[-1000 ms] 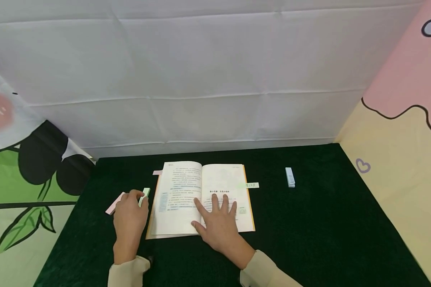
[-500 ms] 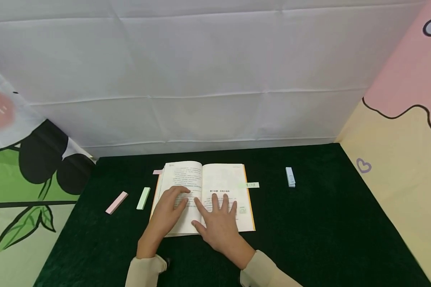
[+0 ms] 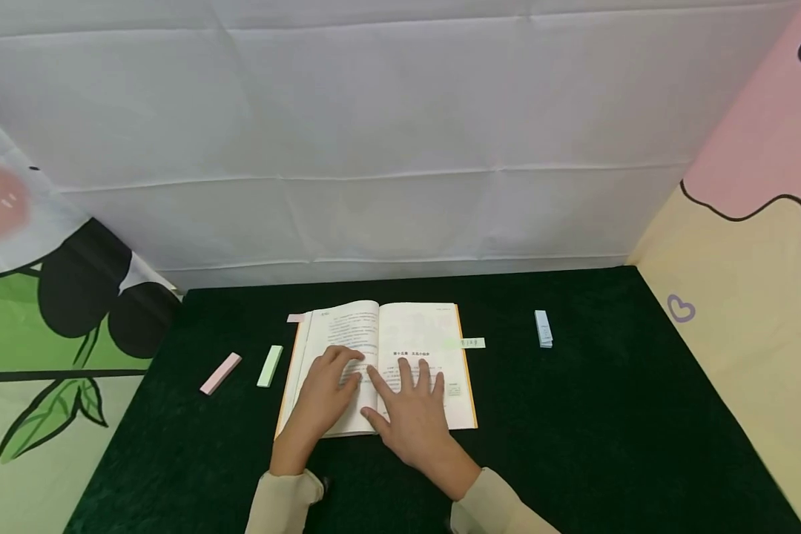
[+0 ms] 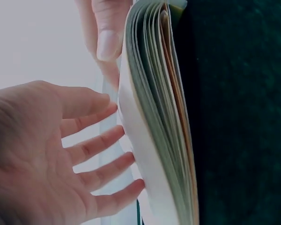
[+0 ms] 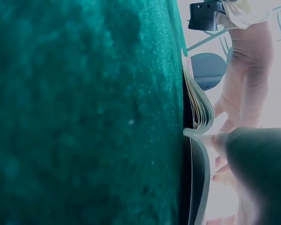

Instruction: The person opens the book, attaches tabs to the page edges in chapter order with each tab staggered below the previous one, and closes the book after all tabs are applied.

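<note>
An open book with printed pages lies in the middle of the dark green cloth. My left hand lies over the left page, its fingertips touching the paper near the spine. In the left wrist view, the left hand's fingers are spaced apart, with tips against the curved page block. My right hand rests spread on the lower right page, thumb by the gutter. A pink tab sticks out at the book's left edge, a green tab at its right edge.
Left of the book lie a pink strip-shaped sticky-note pad and a green one. A pale blue pad lies farther off on the right. The green cloth reaches a white backdrop at the back.
My left hand has left the spot by the green and pink pads and moved right onto the left page. Both pads stay on the cloth. My right hand keeps its place on the book.
</note>
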Motion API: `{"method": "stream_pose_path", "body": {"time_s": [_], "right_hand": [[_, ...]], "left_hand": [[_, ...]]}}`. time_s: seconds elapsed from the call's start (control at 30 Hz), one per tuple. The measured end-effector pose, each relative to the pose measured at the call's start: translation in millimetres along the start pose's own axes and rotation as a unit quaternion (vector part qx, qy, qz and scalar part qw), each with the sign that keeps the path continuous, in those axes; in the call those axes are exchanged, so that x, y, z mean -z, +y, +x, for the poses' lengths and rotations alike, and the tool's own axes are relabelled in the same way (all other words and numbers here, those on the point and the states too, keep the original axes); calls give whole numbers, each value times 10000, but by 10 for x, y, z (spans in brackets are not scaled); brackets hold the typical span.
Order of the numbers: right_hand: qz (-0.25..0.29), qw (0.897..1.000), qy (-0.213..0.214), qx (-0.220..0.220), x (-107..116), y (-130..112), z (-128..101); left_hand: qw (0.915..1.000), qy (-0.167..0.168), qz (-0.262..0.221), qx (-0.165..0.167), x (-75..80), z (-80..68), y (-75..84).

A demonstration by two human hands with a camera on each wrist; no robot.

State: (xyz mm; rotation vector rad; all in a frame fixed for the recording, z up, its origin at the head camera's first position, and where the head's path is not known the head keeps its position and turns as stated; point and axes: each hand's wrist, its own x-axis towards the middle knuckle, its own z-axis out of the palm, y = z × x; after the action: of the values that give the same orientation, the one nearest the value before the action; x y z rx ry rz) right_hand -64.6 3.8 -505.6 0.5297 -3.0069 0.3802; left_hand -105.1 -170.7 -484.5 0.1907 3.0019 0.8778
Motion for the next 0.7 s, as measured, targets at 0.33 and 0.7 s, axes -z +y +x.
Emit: {"method": "stream_pose_path", "body": {"time_s": [0.33,0.7], "right_hand": [[174,9973,585,-414,4,143,-46],[630,9829,629,-1609,64,269,-223]], "left_hand": [[9989,-20,457,55,-68,-8,205],[9909,-125,1337,-31,-293,-108,398]]}}
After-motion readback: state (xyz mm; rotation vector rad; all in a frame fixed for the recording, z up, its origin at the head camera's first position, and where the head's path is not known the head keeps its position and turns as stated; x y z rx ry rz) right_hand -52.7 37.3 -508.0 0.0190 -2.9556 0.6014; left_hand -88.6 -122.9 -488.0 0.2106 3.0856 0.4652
